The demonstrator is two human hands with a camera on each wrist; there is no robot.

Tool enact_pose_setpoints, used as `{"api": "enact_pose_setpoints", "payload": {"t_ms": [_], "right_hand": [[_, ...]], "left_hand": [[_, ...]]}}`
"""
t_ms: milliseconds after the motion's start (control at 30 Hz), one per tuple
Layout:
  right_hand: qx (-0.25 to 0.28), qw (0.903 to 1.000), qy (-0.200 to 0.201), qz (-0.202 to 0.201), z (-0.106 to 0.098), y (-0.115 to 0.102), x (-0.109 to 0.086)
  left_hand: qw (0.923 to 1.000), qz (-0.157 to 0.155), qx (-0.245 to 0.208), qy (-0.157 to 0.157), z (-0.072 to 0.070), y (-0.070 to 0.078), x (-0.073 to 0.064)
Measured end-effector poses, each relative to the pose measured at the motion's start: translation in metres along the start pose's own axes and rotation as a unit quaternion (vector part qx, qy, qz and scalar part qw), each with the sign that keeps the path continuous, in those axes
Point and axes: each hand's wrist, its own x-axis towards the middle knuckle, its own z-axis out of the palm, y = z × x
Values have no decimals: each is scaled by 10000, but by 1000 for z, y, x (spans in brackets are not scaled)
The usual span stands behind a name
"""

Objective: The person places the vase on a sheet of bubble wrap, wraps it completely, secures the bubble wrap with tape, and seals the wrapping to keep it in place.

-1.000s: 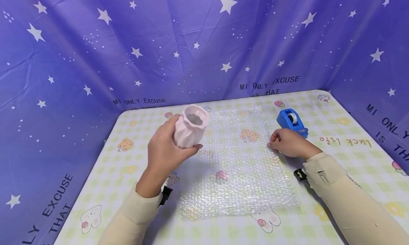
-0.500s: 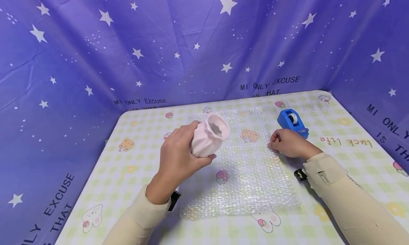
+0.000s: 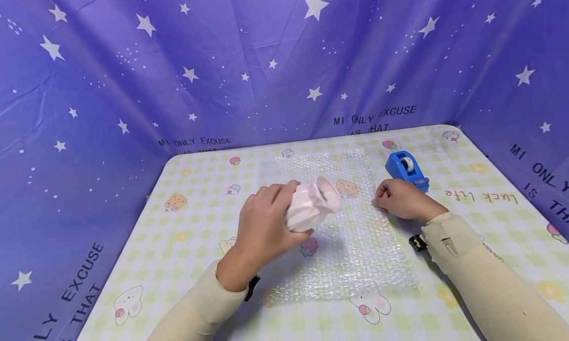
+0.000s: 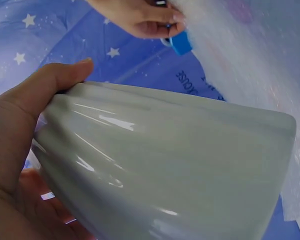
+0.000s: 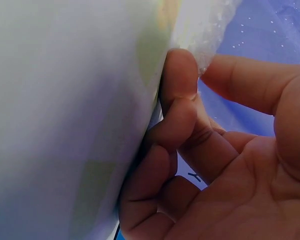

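My left hand [image 3: 263, 223] grips a pale pink fluted vase [image 3: 304, 212] by its neck end, above the sheet of clear bubble wrap [image 3: 346, 267]. The vase tilts over, with its flared mouth toward the right. Its smooth, glossy body [image 4: 185, 155] fills much of the left wrist view, thumb on one side and fingers on the other. At the sheet's right edge, my right hand [image 3: 403, 200] pinches the bubble wrap [image 5: 205, 35] between thumb and forefinger; the other fingers are curled against the tabletop.
A blue tape dispenser [image 3: 404, 169] with a roll of tape stands just behind my right hand. The table [image 3: 146, 242] has a green checked cover with cartoon prints. Purple star-patterned curtains [image 3: 249, 59] hang close along its back and sides.
My left hand has carried the vase to the right and nearer me, over the middle of the bubble wrap, tipping it further to the right. The right hand has stayed put.
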Motion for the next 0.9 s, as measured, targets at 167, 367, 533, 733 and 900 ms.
{"api": "enact_pose_setpoints", "payload": {"t_ms": [167, 367, 533, 733, 900], "right_hand": [[1, 10000, 18, 24, 0, -1, 0], [10, 10000, 30, 15, 0, -1, 0], [3, 10000, 44, 23, 1, 0, 0], [29, 10000, 37, 29, 1, 0, -1], [22, 10000, 53, -2, 0, 0, 0]], "left_hand": [[9994, 306, 60, -115, 4, 9, -1], [9975, 637, 220, -231, 10, 21, -2], [9947, 875, 380, -391, 14, 29, -2], [9899, 1150, 527, -633, 18, 37, -5], [9859, 1268, 635, -885, 22, 44, -8]]}}
